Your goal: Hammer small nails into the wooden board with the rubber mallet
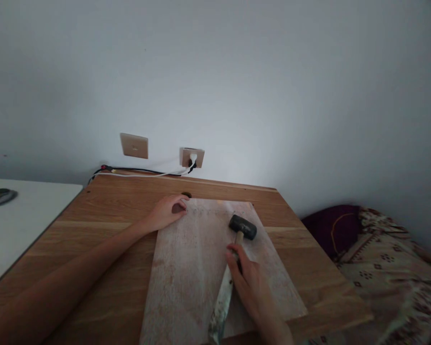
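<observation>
A pale, worn wooden board (190,268) lies flat on a brown wooden table. At its far left corner is my left hand (167,212), thumb and fingertips curled together in a pinch; whatever is between them is too small to make out. My right hand (249,278) grips a mallet (243,226) by its handle, close below the black head. The head is over the far right part of the board, and the worn, whitish handle end points toward me. Small dark marks run in a row along the board's far edge.
The table (122,263) stands against a white wall. Black and white cables (140,173) run along its back edge to a wall socket (193,157); a second wall plate (134,145) is further left. A white surface (28,220) adjoins at left, patterned fabric (377,268) at right.
</observation>
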`<state>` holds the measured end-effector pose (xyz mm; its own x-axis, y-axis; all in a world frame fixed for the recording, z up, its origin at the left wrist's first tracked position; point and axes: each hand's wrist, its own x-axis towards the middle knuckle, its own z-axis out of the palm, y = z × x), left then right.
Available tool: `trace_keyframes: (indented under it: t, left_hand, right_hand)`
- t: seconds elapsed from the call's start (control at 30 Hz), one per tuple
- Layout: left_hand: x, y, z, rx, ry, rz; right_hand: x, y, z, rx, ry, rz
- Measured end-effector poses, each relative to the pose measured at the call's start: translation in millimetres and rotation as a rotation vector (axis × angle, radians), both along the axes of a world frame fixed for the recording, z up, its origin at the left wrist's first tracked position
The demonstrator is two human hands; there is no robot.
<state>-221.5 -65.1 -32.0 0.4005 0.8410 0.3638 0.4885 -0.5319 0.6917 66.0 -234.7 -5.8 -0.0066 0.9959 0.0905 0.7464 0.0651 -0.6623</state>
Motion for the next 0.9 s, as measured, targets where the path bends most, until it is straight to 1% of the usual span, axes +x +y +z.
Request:
trace_keyframes:
  t: [0.07,0.13,0.23,0.3,0.33,0.4,0.5,0.6,0.67,0.73,0.8,0.9]
  left_hand:
    - [-3.4,0.8,4.5,-0.021,0.014,-0.010]
    - [-12.8,2.0,14.8,-0.044,0.074,-0.045]
    - [-37.0,4.9,36.7,-0.063,0.284,-0.150]
    - [-54.2,7.5,47.7,-0.110,0.429,-0.219]
    - [-61.3,8.8,50.3,-0.137,0.488,-0.241]
    - [-71.1,11.0,49.5,-0.187,0.578,-0.250]
    - [-72.9,12.6,39.9,-0.207,0.636,-0.177]
    - [-59.2,12.7,33.5,-0.149,0.633,-0.115]
    - [-40.3,14.5,32.9,-0.105,0.627,-0.118]
    - [-13.5,19.3,33.0,-0.086,0.638,-0.143]
    - [19.3,25.4,32.6,-0.081,0.654,-0.156]
    - [71.3,25.9,32.4,0.018,0.614,-0.143]
  right_hand:
    - [-2.0,-3.2,0.4,0.083,-0.117,0.032]
    - [1.9,-9.1,1.3,0.200,-0.188,0.034]
    - [21.3,-20.3,4.5,0.389,-0.258,0.044]
    - [40.0,-26.9,5.6,0.483,-0.366,0.075]
    - [49.4,-29.6,5.0,0.510,-0.438,0.095]
    - [65.5,-33.8,1.4,0.543,-0.566,0.127]
    - [81.1,-36.9,-7.9,0.545,-0.648,0.134]
    - [95.2,-36.3,-16.4,0.503,-0.624,0.076]
    - [110.4,-33.4,-21.0,0.470,-0.606,0.011]
    - [131.6,-28.3,-25.4,0.441,-0.614,-0.052]
    - [156.1,-21.3,-28.8,0.427,-0.635,-0.104]
    - [190.7,-10.8,-28.7,0.440,-0.645,-0.149]
